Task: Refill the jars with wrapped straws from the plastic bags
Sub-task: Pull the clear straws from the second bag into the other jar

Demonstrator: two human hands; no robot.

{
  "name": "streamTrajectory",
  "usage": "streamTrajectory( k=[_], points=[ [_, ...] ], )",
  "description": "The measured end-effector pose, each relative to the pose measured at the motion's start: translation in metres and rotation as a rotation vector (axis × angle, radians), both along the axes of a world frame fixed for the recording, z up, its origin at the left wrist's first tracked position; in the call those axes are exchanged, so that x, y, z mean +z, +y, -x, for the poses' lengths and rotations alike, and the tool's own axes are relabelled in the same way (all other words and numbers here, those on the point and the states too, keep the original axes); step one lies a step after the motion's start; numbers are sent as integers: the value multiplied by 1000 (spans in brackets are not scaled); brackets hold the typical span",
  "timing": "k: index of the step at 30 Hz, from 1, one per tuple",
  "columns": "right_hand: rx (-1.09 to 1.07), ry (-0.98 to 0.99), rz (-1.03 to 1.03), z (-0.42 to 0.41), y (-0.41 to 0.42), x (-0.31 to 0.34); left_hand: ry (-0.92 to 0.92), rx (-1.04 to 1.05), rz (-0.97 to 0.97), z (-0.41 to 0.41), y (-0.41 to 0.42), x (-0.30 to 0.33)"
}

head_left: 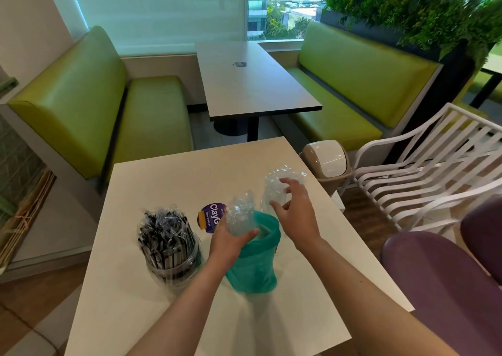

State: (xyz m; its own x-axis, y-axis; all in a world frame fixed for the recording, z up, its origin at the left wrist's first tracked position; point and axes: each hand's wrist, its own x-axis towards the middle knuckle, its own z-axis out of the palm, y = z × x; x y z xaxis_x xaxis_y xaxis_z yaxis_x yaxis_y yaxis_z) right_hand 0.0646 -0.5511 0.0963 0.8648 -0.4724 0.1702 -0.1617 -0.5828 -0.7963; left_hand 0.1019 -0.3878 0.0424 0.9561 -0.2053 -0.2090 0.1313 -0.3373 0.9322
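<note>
The left hand (231, 243) is gripping a crumpled clear plastic bag (240, 215) at the mouth of a teal bag (254, 263); the right hand (297, 210), fingers loosely spread, is touching a second emptied-looking clear bag (281, 186). The jar (173, 267) at the left of the white table (163, 182) is standing packed with wrapped straws (164, 236), so refilling is seemingly finishing, with only wrappers awaiting disposal.

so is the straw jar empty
No: the jar on the table is packed with wrapped straws that stick up well past its rim.
</note>
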Motion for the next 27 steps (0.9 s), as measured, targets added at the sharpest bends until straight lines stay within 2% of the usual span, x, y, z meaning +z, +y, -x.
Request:
streamTrajectory(
  k=[4, 17, 21, 27],
  points=[
    [5, -45, 92, 4, -1, -6, 12, 0, 14, 0, 2, 0],
    [-50, -147, 161, 27, 20, 2, -12, 15, 38, 1, 6, 2],
    [99, 14, 63, 35, 32, -11, 0, 22, 80, 0, 7, 4],
    [113, 198, -155, 36, 35, -36, 117, 21, 164, 1, 12, 7]
  ],
)
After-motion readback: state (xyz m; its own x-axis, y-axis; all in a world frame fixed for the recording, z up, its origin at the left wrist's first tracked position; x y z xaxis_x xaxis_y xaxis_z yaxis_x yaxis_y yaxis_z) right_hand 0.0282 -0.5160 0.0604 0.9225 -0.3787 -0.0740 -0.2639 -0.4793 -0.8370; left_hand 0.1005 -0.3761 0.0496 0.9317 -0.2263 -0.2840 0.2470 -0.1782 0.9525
